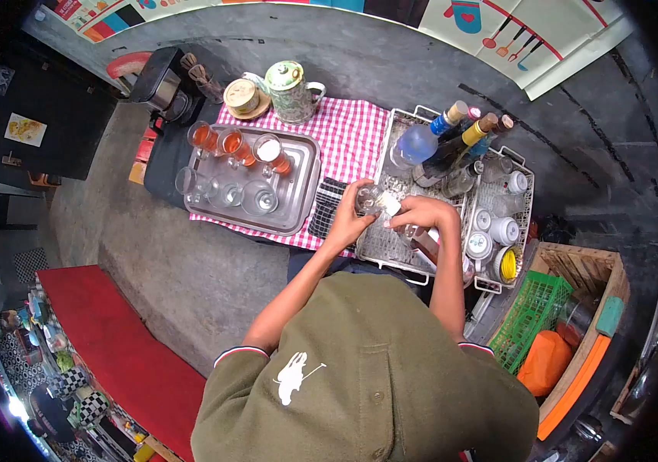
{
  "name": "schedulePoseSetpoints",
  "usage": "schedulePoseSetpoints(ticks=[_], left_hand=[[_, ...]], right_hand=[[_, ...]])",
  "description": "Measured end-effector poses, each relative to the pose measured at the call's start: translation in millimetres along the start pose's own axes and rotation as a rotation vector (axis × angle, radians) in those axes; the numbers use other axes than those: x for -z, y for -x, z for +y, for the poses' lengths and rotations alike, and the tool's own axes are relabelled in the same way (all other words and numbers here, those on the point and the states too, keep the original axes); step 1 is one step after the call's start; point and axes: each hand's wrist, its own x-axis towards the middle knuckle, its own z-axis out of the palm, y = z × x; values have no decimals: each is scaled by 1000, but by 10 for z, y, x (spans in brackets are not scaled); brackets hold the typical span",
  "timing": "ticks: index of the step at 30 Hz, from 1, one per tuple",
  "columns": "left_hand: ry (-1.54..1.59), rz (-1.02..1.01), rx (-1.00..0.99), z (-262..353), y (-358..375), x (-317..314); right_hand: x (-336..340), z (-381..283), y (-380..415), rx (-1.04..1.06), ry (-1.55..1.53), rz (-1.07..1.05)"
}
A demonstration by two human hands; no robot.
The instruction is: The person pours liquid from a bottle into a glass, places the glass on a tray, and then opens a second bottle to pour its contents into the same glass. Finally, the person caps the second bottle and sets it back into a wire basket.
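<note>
Over the wire rack, my left hand point(350, 219) is wrapped round a small clear glass bottle point(367, 200), tilted on its side. From the other side my right hand point(430, 215) closes its fingers at a whitish end of the same bottle. Left of them, on a red-and-white checked cloth point(356, 127), a metal tray point(287, 223) bears glass cups point(260, 199) and several glasses of reddish drink point(235, 145). One of these glasses has a white top point(269, 148).
Tall bottles point(467, 146) stand at the rack's back. A second wire basket point(527, 208) beside it contains lidded jars point(504, 231). A floral teapot point(292, 96) and a coffee maker point(166, 85) are at the back left. A wooden crate point(614, 269) with a green basket point(533, 312) is lower right.
</note>
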Motion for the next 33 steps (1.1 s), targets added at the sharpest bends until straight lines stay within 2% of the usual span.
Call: schedulePoseSetpoints(ticks=[26, 33], left_hand=[[-4, 36, -67, 147, 48, -51], [-25, 34, -37, 186, 51, -40]], right_hand=[[-72, -100, 162, -111, 85, -8], [-100, -99, 235, -82, 66, 0]])
